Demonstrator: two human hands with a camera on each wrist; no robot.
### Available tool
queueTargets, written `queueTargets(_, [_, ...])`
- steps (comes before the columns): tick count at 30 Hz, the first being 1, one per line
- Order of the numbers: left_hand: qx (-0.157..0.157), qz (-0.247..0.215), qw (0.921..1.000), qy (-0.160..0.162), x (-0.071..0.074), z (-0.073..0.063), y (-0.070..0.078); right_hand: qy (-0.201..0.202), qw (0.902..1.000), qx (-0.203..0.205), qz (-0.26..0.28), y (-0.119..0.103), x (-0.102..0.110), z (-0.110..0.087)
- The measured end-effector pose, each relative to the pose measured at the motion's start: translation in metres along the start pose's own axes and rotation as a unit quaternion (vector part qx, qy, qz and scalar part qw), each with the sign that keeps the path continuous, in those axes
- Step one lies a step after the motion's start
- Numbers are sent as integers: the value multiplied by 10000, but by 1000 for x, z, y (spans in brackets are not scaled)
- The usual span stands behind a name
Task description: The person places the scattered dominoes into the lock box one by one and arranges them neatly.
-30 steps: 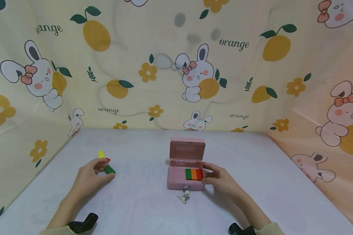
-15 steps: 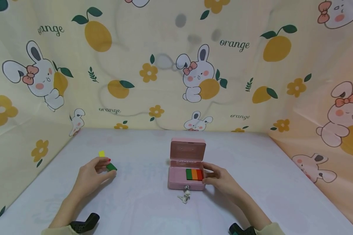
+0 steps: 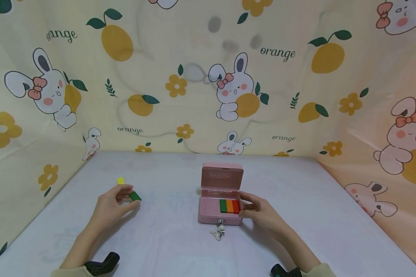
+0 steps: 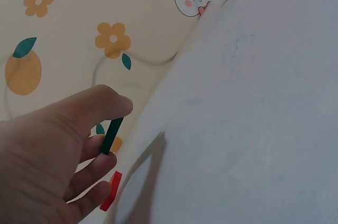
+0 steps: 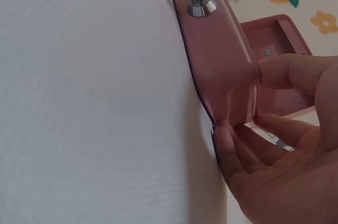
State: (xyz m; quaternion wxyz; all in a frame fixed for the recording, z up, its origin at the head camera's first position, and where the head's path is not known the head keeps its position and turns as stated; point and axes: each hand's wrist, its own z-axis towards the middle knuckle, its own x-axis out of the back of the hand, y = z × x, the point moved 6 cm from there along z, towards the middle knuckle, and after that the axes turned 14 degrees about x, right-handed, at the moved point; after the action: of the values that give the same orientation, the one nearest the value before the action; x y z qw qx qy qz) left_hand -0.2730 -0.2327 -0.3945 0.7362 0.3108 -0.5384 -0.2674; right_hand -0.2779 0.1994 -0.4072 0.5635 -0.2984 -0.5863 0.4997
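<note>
Between the thumb and fingers of my left hand [image 3: 109, 206], a flat green block [image 3: 135, 196] is pinched, held over the table at the left. In the left wrist view the green block [image 4: 111, 135] stands on edge between thumb and fingertips. Just past the lower fingers shows a red block [image 4: 111, 191], hidden behind the hand in the head view. A yellow block [image 3: 120, 180] lies beyond the knuckles. My right hand [image 3: 263, 213] holds the right side of a pink metal cash box [image 3: 208, 218], lid up. Inside lie green, orange and red blocks [image 3: 230, 206] side by side.
Keys [image 3: 217, 234] hang from the lock on the box's front. The raised lid [image 3: 222, 177] stands at the box's back. A white cloth covers the table [image 3: 173, 246], and a printed curtain [image 3: 194, 46] rises behind it and along both sides.
My left hand has moved slightly right with the green block, away from the yellow one. The red block has gone out of sight behind its fingers. The right hand keeps its hold.
</note>
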Motion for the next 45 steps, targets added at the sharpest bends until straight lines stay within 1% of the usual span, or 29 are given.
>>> queueTargets(4, [-72,-60,10000,-34,-2,-1,4,-4,10000,20,-25,0,0,-1])
queueTargets(10, [28,-158,9998,-133,-7,-2,10,-2,10000,22,16,0,0,-1])
queueTargets(14, [70,-315,9992,-231,-12,-3,16,-13,10000,32,23,-1,1,-1])
queueTargets(19, [-112,-397,9987,-313,-20,-5,25,-56,10000,67,-13,-3,0,-1])
queueTargets(24, [-335,-605,9968,-392,-27,-7,40,-52,10000,44,-15,-2,0,-1])
queueTargets(29, [-492,-889,9928,-627,-34,-13,58,-37,10000,-19,-58,-2,0,-1])
queueTargets(33, [-757,-1125,9886,-656,-39,-19,72,-34,10000,-29,-78,-3,0,-1])
queueTargets(37, [-1025,-1318,9836,-682,-50,-25,85,-63,10000,-9,-67,-2,-1,-1])
queueTargets(41, [-1146,-1362,9797,-922,-63,-31,98,-100,9999,46,-44,-1,-1,0])
queueTargets(43, [-1174,-1306,9792,-1013,-68,-33,106,-99,9999,55,-44,0,0,0])
queueTargets(45, [-1222,-1233,9793,-1039,-71,-34,114,-140,9999,68,-22,0,0,1])
